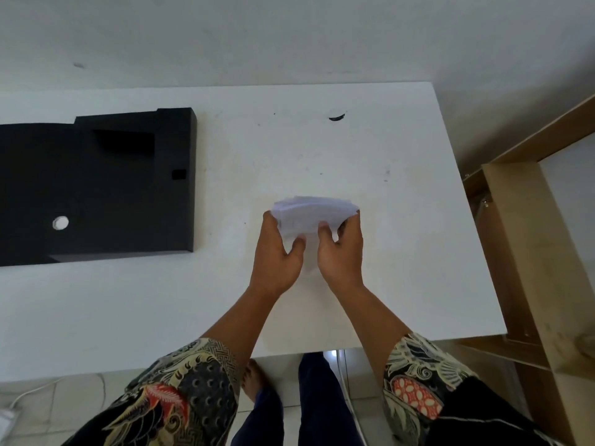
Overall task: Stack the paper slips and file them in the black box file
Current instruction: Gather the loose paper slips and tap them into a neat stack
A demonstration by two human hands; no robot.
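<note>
A stack of white paper slips (314, 211) is held just above the white table (402, 252), right of centre. My left hand (278, 254) grips the stack's left side and my right hand (342, 251) grips its right side, thumbs on top. The slips fan slightly at the far edge, and their near part is hidden between my hands. The black box file (96, 185) lies flat on the table's left side, well apart from both hands, with a round finger hole in it.
A wooden shelf frame (528, 252) stands close to the table's right edge. A small dark mark (337, 117) sits near the table's far edge. A white wall rises behind the table. My legs and the tiled floor show below the near edge.
</note>
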